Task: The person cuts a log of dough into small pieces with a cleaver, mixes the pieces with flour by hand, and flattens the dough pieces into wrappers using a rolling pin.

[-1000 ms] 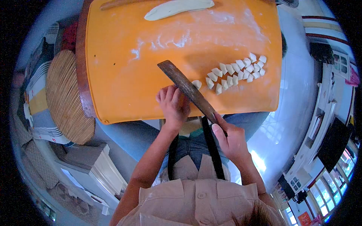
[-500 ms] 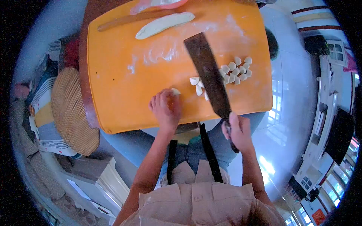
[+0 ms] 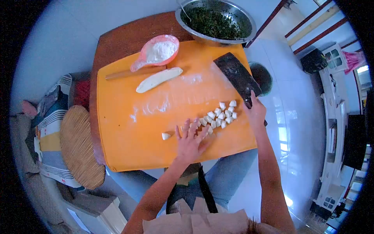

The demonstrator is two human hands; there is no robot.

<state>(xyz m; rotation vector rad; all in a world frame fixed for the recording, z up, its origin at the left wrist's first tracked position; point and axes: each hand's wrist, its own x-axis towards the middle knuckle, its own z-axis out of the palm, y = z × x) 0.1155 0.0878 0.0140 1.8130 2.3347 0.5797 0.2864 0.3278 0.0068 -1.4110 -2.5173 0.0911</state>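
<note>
Right hand (image 3: 256,111): fingers clenched round handle of cleaver (image 3: 235,74), right side of orange board (image 3: 132,146). Left hand (image 3: 190,143): fingers spread at left end of dough pieces (image 3: 228,113), near-right; contact unclear.

There is room across the mat (image 3: 124,146) at near left; dough (image 3: 159,80) and scoop (image 3: 139,64) obstruct far left, the cleaver (image 3: 237,75) (broad-bladed) far right.

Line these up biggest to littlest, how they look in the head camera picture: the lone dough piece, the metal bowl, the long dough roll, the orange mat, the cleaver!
1. Orange mat
2. Metal bowl
3. Cleaver
4. Long dough roll
5. Lone dough piece
</note>
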